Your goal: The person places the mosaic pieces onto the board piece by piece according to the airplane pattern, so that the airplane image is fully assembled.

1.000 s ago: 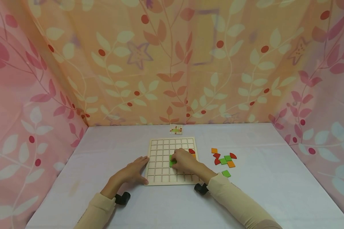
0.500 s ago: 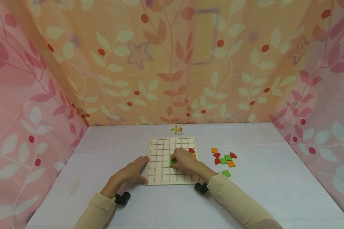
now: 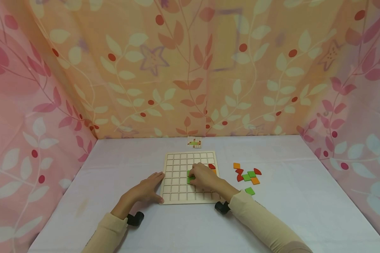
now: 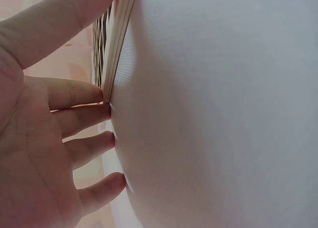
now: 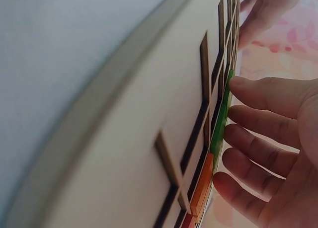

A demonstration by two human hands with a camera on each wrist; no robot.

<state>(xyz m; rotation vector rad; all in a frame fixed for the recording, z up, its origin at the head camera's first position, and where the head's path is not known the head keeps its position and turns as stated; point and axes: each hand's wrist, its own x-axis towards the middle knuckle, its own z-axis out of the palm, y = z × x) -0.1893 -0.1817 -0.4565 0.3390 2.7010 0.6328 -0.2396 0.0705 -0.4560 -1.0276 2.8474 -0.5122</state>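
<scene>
A pale wooden grid board [image 3: 175,174] lies on the white cloth. My left hand [image 3: 147,188] rests at its left edge, fingers extended; in the left wrist view, the thumb and index fingertip touch the board's side. Over the board's middle, my right hand [image 3: 206,177] touches green tiles [image 3: 189,180] set in the grid, partly hidden beneath it. The right wrist view shows its thumb [image 5: 263,91] and slightly bent fingers with their tips against the row of green pieces and near an orange tile [image 5: 202,183]. A red quarter-round piece [image 3: 211,166] sits in the grid at right.
Loose pieces lie right of the board: green squares [image 3: 249,191], orange squares [image 3: 236,166] and red quarter-rounds [image 3: 257,172]. A small pattern card [image 3: 194,142] lies behind the board. Flowered curtains [image 3: 190,70] stand at the back and both sides.
</scene>
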